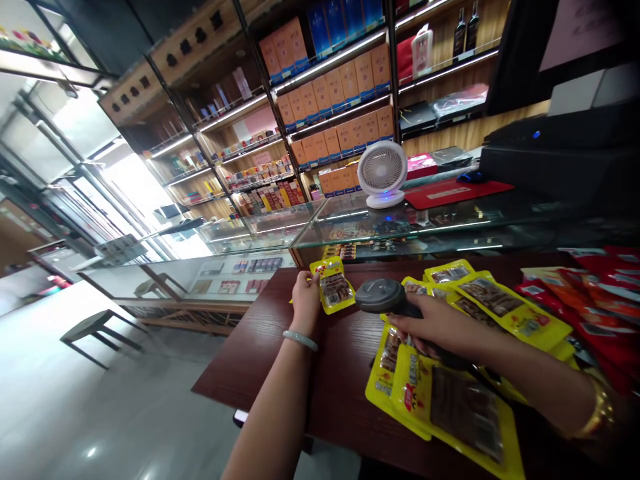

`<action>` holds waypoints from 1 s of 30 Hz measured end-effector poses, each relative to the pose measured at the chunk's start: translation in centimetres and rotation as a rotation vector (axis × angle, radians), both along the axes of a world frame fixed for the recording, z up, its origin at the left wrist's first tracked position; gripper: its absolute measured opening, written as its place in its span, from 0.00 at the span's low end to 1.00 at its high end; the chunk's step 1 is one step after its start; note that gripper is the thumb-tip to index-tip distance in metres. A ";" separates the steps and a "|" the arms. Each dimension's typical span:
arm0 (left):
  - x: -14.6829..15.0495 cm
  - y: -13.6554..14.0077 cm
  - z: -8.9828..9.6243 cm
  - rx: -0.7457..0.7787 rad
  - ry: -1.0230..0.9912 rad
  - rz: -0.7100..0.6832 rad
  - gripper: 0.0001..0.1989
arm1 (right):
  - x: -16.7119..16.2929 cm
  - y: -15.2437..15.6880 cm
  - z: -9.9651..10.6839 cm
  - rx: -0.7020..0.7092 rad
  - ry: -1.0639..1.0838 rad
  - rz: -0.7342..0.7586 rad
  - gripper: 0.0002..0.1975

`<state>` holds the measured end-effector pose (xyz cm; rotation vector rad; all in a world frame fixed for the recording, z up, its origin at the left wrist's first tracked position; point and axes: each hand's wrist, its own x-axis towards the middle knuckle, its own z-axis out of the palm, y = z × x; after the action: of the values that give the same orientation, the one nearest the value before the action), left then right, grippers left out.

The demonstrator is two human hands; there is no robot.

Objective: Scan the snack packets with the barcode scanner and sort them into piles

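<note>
Pinched in my left hand (306, 297) is a yellow snack packet (334, 285) with a clear window showing brown food, held by its left edge over the dark red wooden table (335, 373). My right hand (425, 320) is wrapped round the handle of a black barcode scanner (381, 295), whose head points left toward that packet. Beneath my right forearm lie more yellow packets (465, 413) of the same kind. Others are piled behind it, with a large yellow packet (515, 310) on top. The fingers of my right hand are partly hidden under the handle.
Red and orange packets (595, 300) are heaped at the table's right. Behind the table runs a glass display counter (350, 223) bearing a white fan (383, 173) and a red mat (457, 192). A stool (95, 327) stands on the floor at left. Shelves with boxes line the wall.
</note>
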<state>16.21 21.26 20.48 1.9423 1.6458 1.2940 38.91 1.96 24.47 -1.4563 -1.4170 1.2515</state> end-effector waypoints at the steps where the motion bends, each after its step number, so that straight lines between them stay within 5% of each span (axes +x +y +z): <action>1: -0.5 0.1 0.3 -0.002 0.030 0.044 0.10 | 0.1 0.1 0.0 -0.003 0.004 -0.010 0.14; 6: -3.1 1.0 1.3 -0.024 0.158 0.255 0.13 | 1.3 0.4 0.3 0.037 0.034 -0.085 0.14; 10: -2.3 0.3 1.4 0.156 0.299 0.297 0.21 | 2.4 0.6 0.5 0.078 0.112 -0.093 0.14; 18: 6.8 -6.5 -0.3 0.089 0.554 -0.412 0.18 | 3.6 1.4 0.4 0.125 0.116 -0.136 0.15; 30: 9.0 -7.0 -1.7 -0.110 0.683 -0.546 0.16 | 3.9 1.8 0.0 0.144 0.098 -0.127 0.15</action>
<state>25.22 14.24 18.81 2.6694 1.2127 0.3414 42.78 3.74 24.42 -1.3473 -1.3009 1.1041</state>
